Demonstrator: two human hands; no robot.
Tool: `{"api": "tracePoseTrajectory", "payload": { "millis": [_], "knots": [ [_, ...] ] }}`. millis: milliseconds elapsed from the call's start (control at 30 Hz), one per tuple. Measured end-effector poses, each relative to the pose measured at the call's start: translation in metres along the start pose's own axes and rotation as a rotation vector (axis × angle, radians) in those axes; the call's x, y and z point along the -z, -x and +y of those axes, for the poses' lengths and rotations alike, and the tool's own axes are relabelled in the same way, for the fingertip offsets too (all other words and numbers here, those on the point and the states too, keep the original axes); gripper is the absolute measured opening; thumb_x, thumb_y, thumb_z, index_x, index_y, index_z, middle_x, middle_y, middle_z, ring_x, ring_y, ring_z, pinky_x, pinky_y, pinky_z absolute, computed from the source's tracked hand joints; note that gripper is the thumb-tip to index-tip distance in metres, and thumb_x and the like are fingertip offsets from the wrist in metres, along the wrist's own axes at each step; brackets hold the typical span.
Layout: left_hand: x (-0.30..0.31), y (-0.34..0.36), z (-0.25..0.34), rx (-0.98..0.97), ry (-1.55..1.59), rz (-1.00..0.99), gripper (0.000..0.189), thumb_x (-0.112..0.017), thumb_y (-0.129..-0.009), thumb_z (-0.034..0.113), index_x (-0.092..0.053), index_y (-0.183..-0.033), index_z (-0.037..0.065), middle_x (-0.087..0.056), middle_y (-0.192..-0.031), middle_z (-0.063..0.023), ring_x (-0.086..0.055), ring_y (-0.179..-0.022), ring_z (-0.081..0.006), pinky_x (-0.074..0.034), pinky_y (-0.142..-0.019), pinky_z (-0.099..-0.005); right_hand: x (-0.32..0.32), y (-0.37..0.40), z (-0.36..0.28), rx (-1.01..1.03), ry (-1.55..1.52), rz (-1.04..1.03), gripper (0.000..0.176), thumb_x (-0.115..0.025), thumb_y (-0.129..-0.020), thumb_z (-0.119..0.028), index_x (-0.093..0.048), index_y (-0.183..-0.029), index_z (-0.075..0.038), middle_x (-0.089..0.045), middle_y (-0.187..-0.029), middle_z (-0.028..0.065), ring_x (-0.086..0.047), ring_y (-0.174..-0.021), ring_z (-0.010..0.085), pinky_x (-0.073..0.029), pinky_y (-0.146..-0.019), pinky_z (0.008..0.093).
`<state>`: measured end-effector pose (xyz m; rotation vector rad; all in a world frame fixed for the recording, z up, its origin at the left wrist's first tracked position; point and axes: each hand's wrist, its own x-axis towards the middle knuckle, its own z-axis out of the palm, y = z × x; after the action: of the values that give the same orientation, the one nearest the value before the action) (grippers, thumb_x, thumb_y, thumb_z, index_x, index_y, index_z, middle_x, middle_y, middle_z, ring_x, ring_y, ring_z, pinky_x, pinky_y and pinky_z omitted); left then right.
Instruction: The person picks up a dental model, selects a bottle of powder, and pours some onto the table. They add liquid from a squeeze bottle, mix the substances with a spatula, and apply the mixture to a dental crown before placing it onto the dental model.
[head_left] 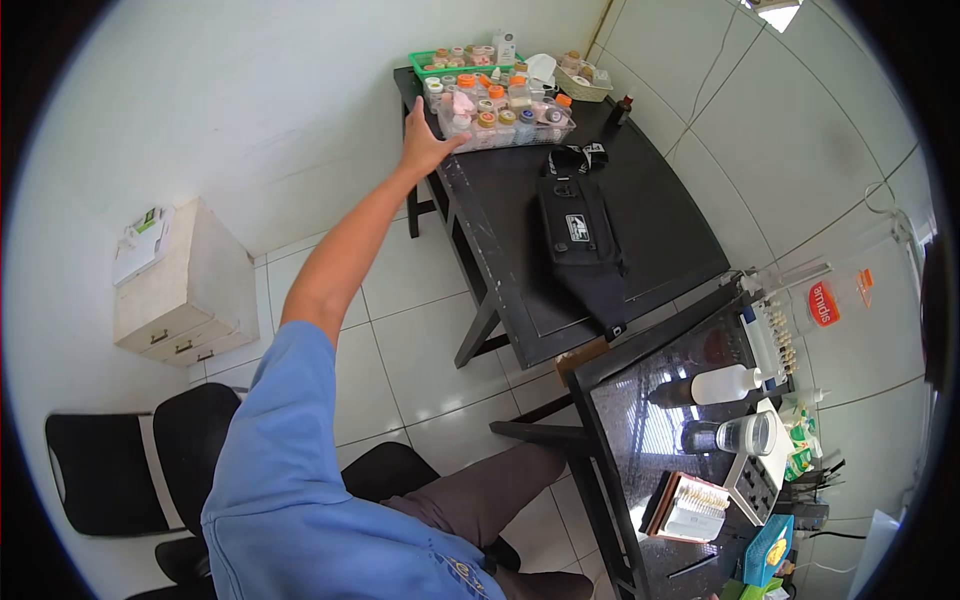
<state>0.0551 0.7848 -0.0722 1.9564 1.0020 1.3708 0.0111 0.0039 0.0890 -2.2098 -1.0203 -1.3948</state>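
My left hand (pixel 428 140) reaches out to the near-left corner of a clear plastic basket (pixel 515 136). Its thumb and fingers are spread apart, with the thumb at the basket's corner; whether it touches is hard to tell. Several small jars with orange, gold and white lids stand in the basket, and a pink item (pixel 463 104) lies at its left end. Behind it is a green basket (pixel 425 60) with more jars. All of this rests on the black table (pixel 490 205). My right hand is out of view.
A black bag (pixel 580 225) lies on the same table, near a dark bottle (pixel 621 110). The nearer dark table (pixel 625 400) holds a white bottle (pixel 725 384), a glass jar (pixel 746 434) and a tissue box (pixel 768 550). White drawers (pixel 185 290) and black chairs (pixel 110 470) stand left.
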Motion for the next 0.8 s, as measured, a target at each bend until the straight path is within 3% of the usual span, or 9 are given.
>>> {"api": "tracePoseTrajectory", "payload": {
  "millis": [67,200,233,333,367,500,700,767,800],
  "knots": [
    [0.006,-0.018,-0.004,-0.093,0.008,-0.201,0.137,-0.091,-0.062,0.055,-0.013,-0.156,-0.006,-0.029,-0.155,-0.0296,-0.03,-0.147,-0.0388,-0.028,-0.121,-0.0437,-0.01,-0.027,-0.011,0.041,-0.058,-0.119,0.04,-0.071,-0.094,-0.039,-0.064,-0.094,0.0,-0.062,-0.067,0.0096,-0.055,-0.05,0.0235,-0.046,-0.046,0.0333],
    [-0.001,-0.026,-0.009,-0.161,0.013,-0.392,0.136,-0.093,-0.061,0.051,-0.014,-0.157,-0.004,-0.032,-0.154,-0.0266,-0.032,-0.146,-0.038,-0.028,-0.122,-0.0418,-0.04,-0.088,-0.035,0.222,-0.359,-0.581,0.025,-0.072,-0.094,-0.017,-0.067,-0.111,0.001,-0.064,-0.076,0.0122,-0.057,-0.059,0.02,-0.047,-0.056,0.03],
    [-0.003,-0.026,-0.011,-0.159,0.018,-0.396,0.136,-0.093,-0.061,0.051,-0.014,-0.157,-0.004,-0.032,-0.154,-0.0266,-0.032,-0.146,-0.038,-0.028,-0.122,-0.0418,-0.061,-0.104,-0.049,0.286,-0.419,-0.563,0.021,-0.071,-0.094,-0.015,-0.068,-0.107,0.001,-0.064,-0.075,0.0133,-0.058,-0.058,0.0217,-0.047,-0.055,0.0312],
    [-0.008,-0.022,-0.014,-0.149,0.099,-0.36,0.126,-0.092,-0.063,0.049,-0.02,-0.156,0.003,-0.036,-0.153,-0.021,-0.035,-0.144,-0.0369,-0.026,-0.121,-0.0513,-0.106,-0.148,-0.087,0.429,-0.527,-0.687,0.018,-0.075,-0.087,-0.009,-0.069,-0.101,0.001,-0.067,-0.081,0.0151,-0.064,-0.063,0.0242,-0.049,-0.057,0.0334],
    [-0.007,-0.019,-0.01,-0.112,0.041,-0.343,0.122,-0.091,-0.063,0.048,-0.023,-0.155,0.007,-0.037,-0.152,-0.0185,-0.036,-0.143,-0.0364,-0.025,-0.119,-0.058,-0.113,-0.153,-0.092,0.471,-0.412,-0.814,0.015,-0.074,-0.086,-0.014,-0.072,-0.095,-0.002,-0.068,-0.08,0.0053,-0.061,-0.062,0.0156,-0.046,-0.058,0.0293],
    [-0.009,0.006,-0.002,-0.11,-0.054,-0.293,0.115,-0.091,-0.063,0.047,-0.027,-0.153,0.014,-0.04,-0.151,-0.0142,-0.04,-0.14,-0.036,-0.021,-0.112,-0.0737,-0.187,-0.174,-0.132,0.478,-0.56,-0.739,0.024,-0.079,-0.078,-0.014,-0.069,-0.097,-0.004,-0.065,-0.082,0.0061,-0.062,-0.061,0.0198,-0.048,-0.055,0.0332],
    [0.01,0.058,0.045,-0.119,-0.074,-0.145,0.13,-0.093,-0.06,0.04,-0.016,-0.159,0.008,-0.047,-0.139,-0.0206,-0.048,-0.131,-0.0377,-0.039,-0.111,-0.0515,-0.287,-0.184,-0.175,0.401,-0.583,-0.732,0.036,-0.077,-0.082,-0.016,-0.067,-0.115,-0.006,-0.061,-0.119,0.0138,-0.062,-0.108,0.0325,-0.056,-0.083,0.0415],
    [0.022,0.071,0.06,-0.029,-0.005,-0.206,0.126,-0.093,-0.062,0.036,-0.017,-0.159,0.007,-0.042,-0.149,-0.0217,-0.047,-0.135,-0.0384,-0.041,-0.112,-0.0462,-0.32,-0.179,-0.184,0.573,-0.449,-0.672,0.048,-0.077,-0.083,-0.021,-0.064,-0.129,-0.012,-0.051,-0.139,0.0176,-0.048,-0.132,0.0414,-0.047,-0.103,0.0529],
    [0.025,0.076,0.061,-0.045,-0.01,-0.191,0.128,-0.094,-0.062,0.034,-0.016,-0.159,0.007,-0.042,-0.149,-0.0209,-0.049,-0.133,-0.0377,-0.043,-0.11,-0.0455,-0.335,-0.174,-0.184,0.574,-0.449,-0.671,0.048,-0.077,-0.083,-0.021,-0.064,-0.129,-0.012,-0.051,-0.139,0.0176,-0.048,-0.132,0.0414,-0.047,-0.103,0.0529]
  ]
}}
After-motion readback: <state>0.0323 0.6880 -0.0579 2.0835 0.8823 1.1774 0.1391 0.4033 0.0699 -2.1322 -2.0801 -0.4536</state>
